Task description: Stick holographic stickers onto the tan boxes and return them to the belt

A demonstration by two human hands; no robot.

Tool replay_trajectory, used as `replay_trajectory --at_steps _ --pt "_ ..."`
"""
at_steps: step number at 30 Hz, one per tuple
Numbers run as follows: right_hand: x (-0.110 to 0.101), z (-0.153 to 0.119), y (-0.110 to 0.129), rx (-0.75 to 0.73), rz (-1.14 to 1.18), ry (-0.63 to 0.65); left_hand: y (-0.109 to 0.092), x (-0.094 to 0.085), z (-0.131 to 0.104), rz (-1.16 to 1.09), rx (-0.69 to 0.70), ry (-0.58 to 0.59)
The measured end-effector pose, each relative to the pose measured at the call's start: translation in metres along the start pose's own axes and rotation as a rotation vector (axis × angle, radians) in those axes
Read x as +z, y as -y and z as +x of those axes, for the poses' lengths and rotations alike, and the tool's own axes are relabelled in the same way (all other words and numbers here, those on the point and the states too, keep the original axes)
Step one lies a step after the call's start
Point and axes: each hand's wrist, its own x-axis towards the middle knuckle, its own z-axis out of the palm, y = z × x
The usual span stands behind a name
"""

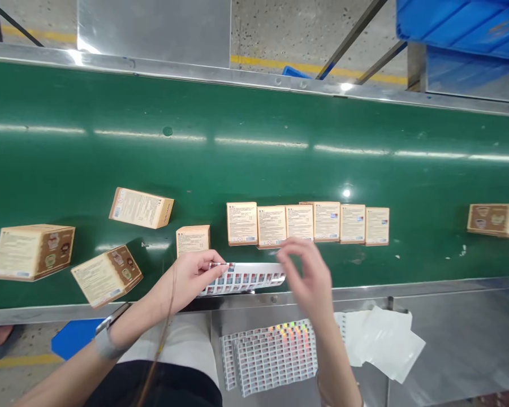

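My left hand (194, 275) pinches the left end of a narrow strip of small stickers (242, 278) lying along the near edge of the green belt (254, 169). My right hand (307, 278) hovers over the strip's right end, fingers spread and blurred, holding nothing that I can see. Just beyond my hands a row of several small tan boxes (307, 223) sits side by side on the belt, label side up. One more small box (192, 239) stands apart to the left of that row.
Loose tan boxes lie on the belt at the left (33, 251) (107, 275) (141, 207) and one at the far right (496, 220). Sticker sheets (269, 354) and blank backing sheets (384, 342) rest on the steel shelf below. Blue crates (462, 25) stand beyond the belt.
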Motion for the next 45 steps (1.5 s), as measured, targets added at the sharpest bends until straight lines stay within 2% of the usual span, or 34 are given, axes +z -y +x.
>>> replay_trajectory --at_steps 3,6,11,15,20,22,24,25,28,30,32,36,39,41,43,45 --pt "-0.019 0.018 -0.039 0.405 0.259 -0.037 0.001 -0.005 -0.003 0.017 -0.014 0.025" --pt "-0.025 0.031 -0.066 0.580 0.398 -0.076 0.002 -0.008 -0.007 0.023 -0.026 0.058" --pt "-0.016 0.037 -0.070 0.640 0.393 -0.172 0.005 -0.015 -0.012 0.062 -0.019 0.096" --pt "-0.008 0.039 -0.064 0.650 0.238 -0.231 0.012 -0.022 -0.016 0.092 0.008 0.105" --pt "0.000 0.040 -0.058 0.709 0.072 -0.423 0.022 -0.028 -0.022 0.079 0.058 0.076" --pt "0.007 0.037 -0.046 0.677 -0.006 -0.480 0.025 -0.031 -0.025 0.052 0.053 0.051" --pt "0.017 0.029 -0.024 0.539 -0.098 -0.415 0.026 -0.033 -0.028 0.008 0.017 0.031" --pt "0.024 0.024 -0.010 0.428 -0.122 -0.316 0.027 -0.034 -0.029 -0.018 -0.005 0.025" --pt "0.045 0.004 0.035 0.053 -0.082 0.124 0.027 -0.038 -0.032 -0.081 -0.050 0.002" --pt "0.059 -0.007 0.058 -0.126 -0.070 0.291 0.028 -0.041 -0.034 -0.105 -0.047 -0.014" --pt "0.072 -0.014 0.071 -0.213 -0.120 0.277 0.030 -0.044 -0.037 -0.131 -0.037 -0.007" --pt "0.088 -0.021 0.078 -0.329 -0.280 0.167 0.033 -0.050 -0.043 -0.131 0.024 0.035" --pt "0.096 -0.027 0.084 -0.420 -0.376 0.130 0.036 -0.055 -0.046 -0.057 0.061 0.011" --pt "0.098 -0.029 0.087 -0.442 -0.349 0.096 0.039 -0.058 -0.047 -0.012 0.060 -0.018" --pt "0.094 -0.027 0.082 -0.371 -0.231 0.062 0.042 -0.062 -0.048 0.008 0.051 -0.033" --pt "0.081 -0.019 0.065 -0.169 -0.084 0.022 0.044 -0.067 -0.049 0.015 0.038 -0.016"
